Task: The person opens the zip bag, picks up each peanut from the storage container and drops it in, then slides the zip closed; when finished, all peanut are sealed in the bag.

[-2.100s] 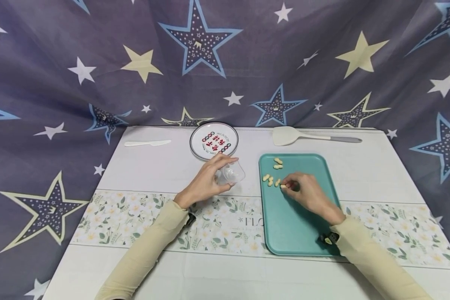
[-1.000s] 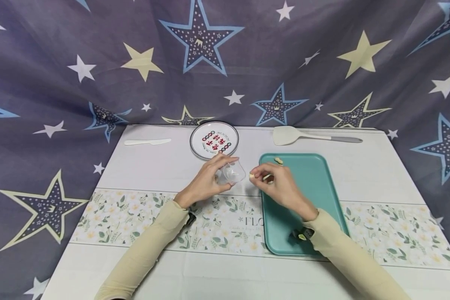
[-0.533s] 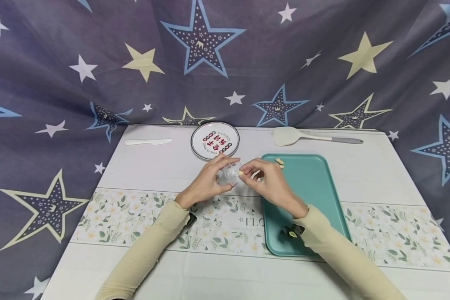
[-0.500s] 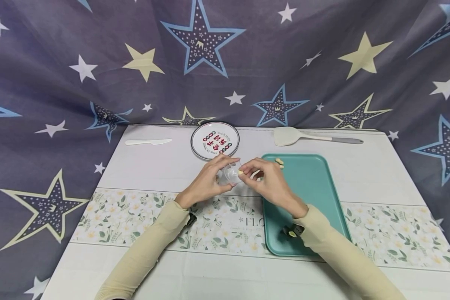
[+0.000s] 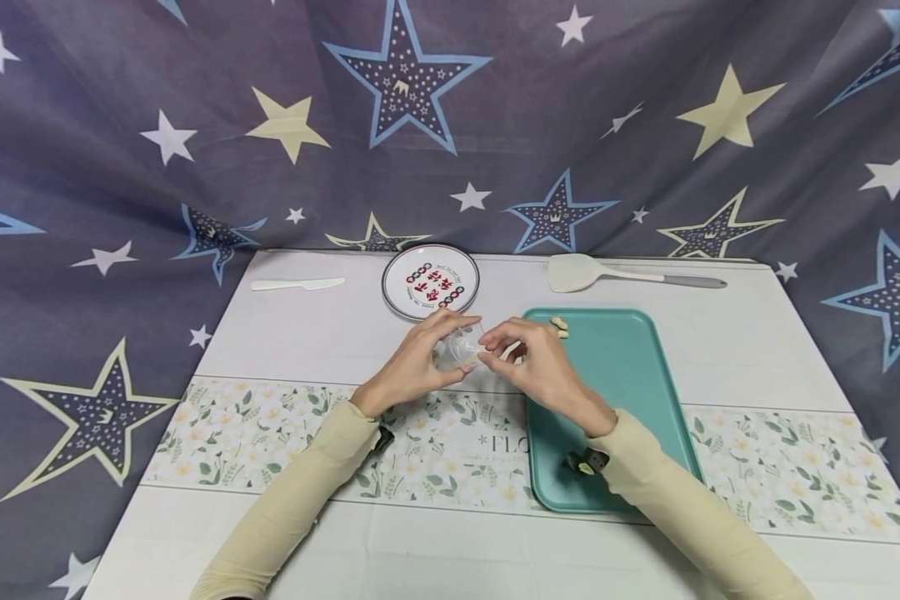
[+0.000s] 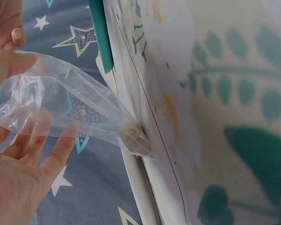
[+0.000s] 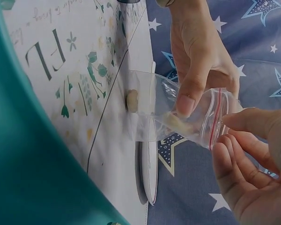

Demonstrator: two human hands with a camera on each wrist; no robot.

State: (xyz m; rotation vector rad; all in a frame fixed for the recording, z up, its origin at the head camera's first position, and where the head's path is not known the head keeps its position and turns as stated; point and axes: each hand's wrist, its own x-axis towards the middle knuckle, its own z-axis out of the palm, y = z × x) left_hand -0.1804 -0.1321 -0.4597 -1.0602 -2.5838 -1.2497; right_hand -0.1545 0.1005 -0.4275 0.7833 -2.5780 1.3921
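My left hand (image 5: 412,362) grips a clear zip-lock bag (image 7: 152,86) and spreads its mouth. One peanut (image 7: 132,101) lies at the bag's bottom, also visible through the plastic in the left wrist view. A second, blurred peanut (image 7: 178,123) is inside the bag nearer the mouth. At the bag's red-striped opening is my right hand (image 5: 543,371); its thumb and fingertips stand apart, with nothing seen between them. Peanuts (image 5: 559,322) lie at the far left of the teal tray (image 5: 615,450); the right hand hides part of that area.
Behind the hands sits a white plate (image 5: 420,287) with red characters. A white knife (image 5: 297,284) lies at the back left, a spatula (image 5: 630,273) at the back right. A star-printed cloth (image 5: 450,167) hangs behind the table.
My right hand has carried a peanut left from the tray to the bag's mouth and let it go there. My left hand has stayed in place with the bag.
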